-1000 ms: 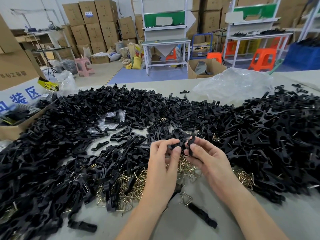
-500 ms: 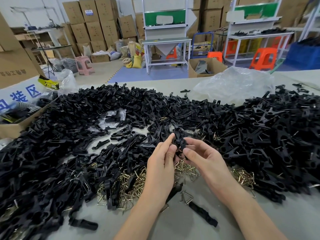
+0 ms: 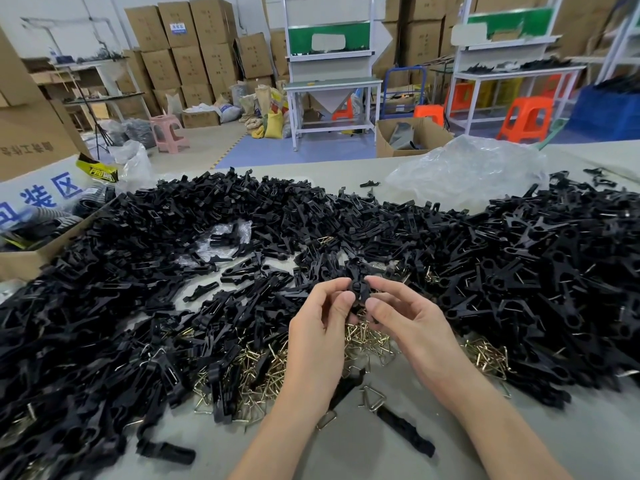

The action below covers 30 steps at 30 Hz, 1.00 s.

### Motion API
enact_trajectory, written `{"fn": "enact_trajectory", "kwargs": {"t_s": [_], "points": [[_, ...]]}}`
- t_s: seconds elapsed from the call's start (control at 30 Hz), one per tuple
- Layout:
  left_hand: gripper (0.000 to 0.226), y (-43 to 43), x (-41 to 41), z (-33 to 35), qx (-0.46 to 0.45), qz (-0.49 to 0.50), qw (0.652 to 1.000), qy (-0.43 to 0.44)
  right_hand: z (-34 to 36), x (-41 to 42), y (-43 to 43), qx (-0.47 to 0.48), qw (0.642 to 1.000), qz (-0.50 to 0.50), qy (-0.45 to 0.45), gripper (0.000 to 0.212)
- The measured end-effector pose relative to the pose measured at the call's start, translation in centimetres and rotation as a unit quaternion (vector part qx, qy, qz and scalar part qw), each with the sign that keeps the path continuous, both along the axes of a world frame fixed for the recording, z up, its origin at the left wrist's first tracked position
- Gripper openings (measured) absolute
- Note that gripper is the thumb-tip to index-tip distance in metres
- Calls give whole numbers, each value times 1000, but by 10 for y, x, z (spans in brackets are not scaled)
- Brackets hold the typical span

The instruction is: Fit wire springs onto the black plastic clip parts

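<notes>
Both hands meet over the table: the left hand (image 3: 320, 327) and right hand (image 3: 408, 323) pinch one small black clip (image 3: 358, 292) between curled fingertips. Matte, angular clips (image 3: 138, 289) lie heaped to either side and beyond. Brassy, triangular wire springs (image 3: 249, 365) glint beneath the hands. The table (image 3: 571, 441) is smooth grey. Crinkled clear plastic (image 3: 464, 171) lies far beyond; cardboard boxes (image 3: 194, 60) are stacked in the room behind.

Clip part (image 3: 358, 292), largely hidden by the fingertips of left hand (image 3: 318, 337) and right hand (image 3: 415, 330); its details indiscernible. Clip pile (image 3: 104, 306) cut off at left and right edges.
</notes>
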<state>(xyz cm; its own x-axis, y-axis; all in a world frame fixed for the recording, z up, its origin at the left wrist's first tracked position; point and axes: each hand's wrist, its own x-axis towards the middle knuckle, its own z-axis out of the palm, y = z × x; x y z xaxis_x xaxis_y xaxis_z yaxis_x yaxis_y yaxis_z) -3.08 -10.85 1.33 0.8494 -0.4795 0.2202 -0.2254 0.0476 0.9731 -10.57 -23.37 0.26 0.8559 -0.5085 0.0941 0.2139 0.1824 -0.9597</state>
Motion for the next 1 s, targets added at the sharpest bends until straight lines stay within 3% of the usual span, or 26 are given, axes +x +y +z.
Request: {"fn": "enact_trajectory", "kwargs": {"t_s": [0.37, 0.47, 0.77, 0.9, 1.0], "points": [[15, 3, -1, 3, -14, -13, 1000, 10, -1, -1, -1, -20, 1000, 13, -1, 34], [15, 4, -3, 4, -8, -38, 999, 7, -1, 0, -5, 7, 1000, 10, -22, 50], [8, 4, 1, 3, 1, -22, 1000, -9, -3, -1, -9, 31, 997, 69, -20, 66], [5, 14, 8, 0, 66, 5, 992, -103, 0, -7, -9, 6, 999, 39, -14, 52], [19, 24, 19, -1, 229, 18, 936, -266, 1, -9, -13, 45, 999, -12, -17, 25]]}}
